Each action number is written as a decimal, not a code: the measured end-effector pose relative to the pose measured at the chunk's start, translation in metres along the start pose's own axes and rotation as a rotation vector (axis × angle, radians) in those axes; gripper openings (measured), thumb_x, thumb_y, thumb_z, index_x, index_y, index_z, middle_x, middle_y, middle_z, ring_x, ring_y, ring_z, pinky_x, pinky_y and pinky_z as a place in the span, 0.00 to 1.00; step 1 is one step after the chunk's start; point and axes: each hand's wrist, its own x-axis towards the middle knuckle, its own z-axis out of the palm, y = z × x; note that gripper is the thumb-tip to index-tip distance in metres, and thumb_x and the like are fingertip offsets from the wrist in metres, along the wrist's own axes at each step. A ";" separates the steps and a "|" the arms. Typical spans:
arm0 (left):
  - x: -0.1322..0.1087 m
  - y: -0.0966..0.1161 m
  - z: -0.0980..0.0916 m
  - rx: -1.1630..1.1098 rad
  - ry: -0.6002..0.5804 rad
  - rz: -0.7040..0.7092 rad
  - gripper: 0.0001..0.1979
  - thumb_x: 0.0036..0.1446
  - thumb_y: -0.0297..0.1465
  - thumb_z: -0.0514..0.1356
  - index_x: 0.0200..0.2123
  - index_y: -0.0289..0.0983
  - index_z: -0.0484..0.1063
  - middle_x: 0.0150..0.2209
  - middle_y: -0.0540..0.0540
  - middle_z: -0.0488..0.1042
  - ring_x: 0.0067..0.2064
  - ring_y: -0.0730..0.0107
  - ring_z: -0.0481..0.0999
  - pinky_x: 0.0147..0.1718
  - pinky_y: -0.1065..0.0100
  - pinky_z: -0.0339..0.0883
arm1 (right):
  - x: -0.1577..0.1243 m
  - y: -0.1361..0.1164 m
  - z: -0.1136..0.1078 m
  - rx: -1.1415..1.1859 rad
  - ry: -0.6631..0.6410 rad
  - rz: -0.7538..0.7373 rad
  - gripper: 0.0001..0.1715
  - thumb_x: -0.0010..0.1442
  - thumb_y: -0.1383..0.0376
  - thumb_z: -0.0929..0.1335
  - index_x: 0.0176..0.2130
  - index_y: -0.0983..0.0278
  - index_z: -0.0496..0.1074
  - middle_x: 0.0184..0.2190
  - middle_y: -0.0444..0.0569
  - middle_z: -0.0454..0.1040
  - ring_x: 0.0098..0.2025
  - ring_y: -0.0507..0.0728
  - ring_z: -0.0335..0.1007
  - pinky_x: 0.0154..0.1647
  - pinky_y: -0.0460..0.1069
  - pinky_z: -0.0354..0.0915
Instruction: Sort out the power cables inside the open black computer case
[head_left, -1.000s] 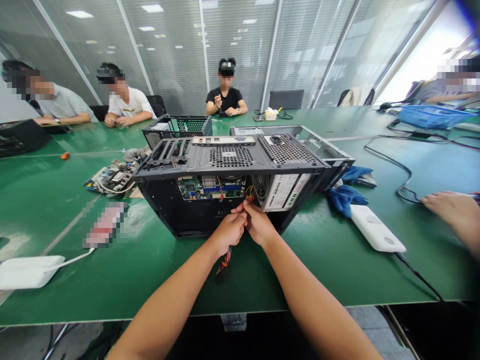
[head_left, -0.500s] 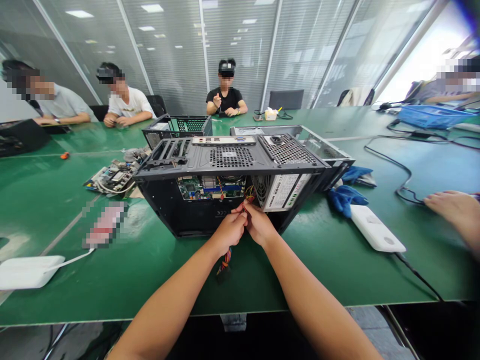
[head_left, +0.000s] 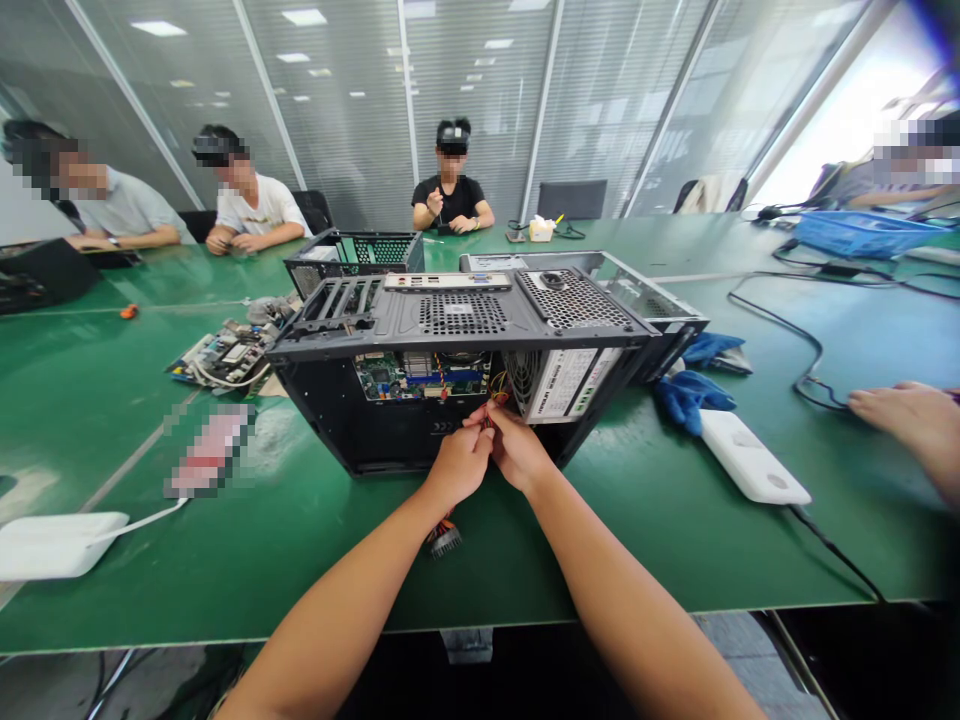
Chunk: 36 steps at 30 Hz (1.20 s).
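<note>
A black computer case (head_left: 465,350) lies in front of me with its perforated back panel facing up. Both hands meet at its open side, below the power supply (head_left: 574,385). My left hand (head_left: 463,460) is closed on the power supply cables (head_left: 498,387), fingertips pinched together. Against it, my right hand (head_left: 517,445) also pinches these cables. A black multi-pin connector (head_left: 445,540) on coloured wires hangs out below my left wrist, over the table. Inside the case the green motherboard (head_left: 394,378) shows; the exact grip point is hidden by my fingers.
Behind stand another open case (head_left: 360,250) and a silver-sided case (head_left: 652,300). Loose circuit boards (head_left: 225,355) lie left, blue gloves (head_left: 694,400) and a white power bank (head_left: 754,458) right. Another person's hand (head_left: 907,420) rests at the far right. Several people sit around the green table (head_left: 622,540).
The hanging connector has swung slightly left and up, and its pin face now shows. Both hands stay at almost the same place, still pinching the cables.
</note>
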 end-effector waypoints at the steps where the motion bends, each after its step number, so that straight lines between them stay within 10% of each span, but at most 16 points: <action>1: 0.000 0.000 0.000 0.056 0.019 0.030 0.13 0.62 0.31 0.50 0.26 0.36 0.67 0.25 0.47 0.70 0.29 0.67 0.71 0.31 0.70 0.60 | 0.000 0.000 0.000 0.008 0.000 -0.002 0.23 0.45 0.46 0.74 0.27 0.62 0.74 0.28 0.47 0.78 0.32 0.55 0.71 0.32 0.49 0.62; 6: -0.001 0.002 0.001 0.102 0.047 0.066 0.11 0.62 0.30 0.50 0.29 0.37 0.68 0.30 0.44 0.73 0.33 0.64 0.74 0.34 0.68 0.62 | 0.000 0.000 0.000 0.028 -0.005 -0.011 0.22 0.43 0.46 0.75 0.27 0.62 0.75 0.28 0.46 0.78 0.35 0.56 0.72 0.37 0.50 0.64; 16: -0.007 0.013 -0.006 -0.786 -0.267 -0.373 0.18 0.62 0.46 0.52 0.27 0.39 0.57 0.14 0.61 0.49 0.12 0.83 0.44 0.14 0.78 0.36 | 0.000 -0.001 0.001 0.027 0.015 -0.019 0.22 0.44 0.47 0.75 0.29 0.62 0.75 0.29 0.49 0.77 0.40 0.58 0.73 0.37 0.50 0.65; 27: -0.001 0.001 0.002 0.162 0.025 0.062 0.12 0.64 0.29 0.48 0.29 0.36 0.68 0.29 0.44 0.72 0.33 0.64 0.74 0.34 0.68 0.61 | 0.000 0.000 -0.001 0.067 -0.014 0.016 0.22 0.45 0.48 0.76 0.29 0.62 0.76 0.28 0.49 0.78 0.36 0.58 0.75 0.41 0.52 0.66; 36: -0.002 0.006 0.000 -0.101 -0.042 -0.035 0.14 0.63 0.31 0.49 0.25 0.37 0.61 0.20 0.51 0.63 0.21 0.73 0.63 0.23 0.71 0.54 | 0.001 0.000 -0.001 0.042 0.025 0.025 0.22 0.44 0.48 0.76 0.29 0.63 0.76 0.28 0.49 0.79 0.36 0.58 0.74 0.34 0.50 0.65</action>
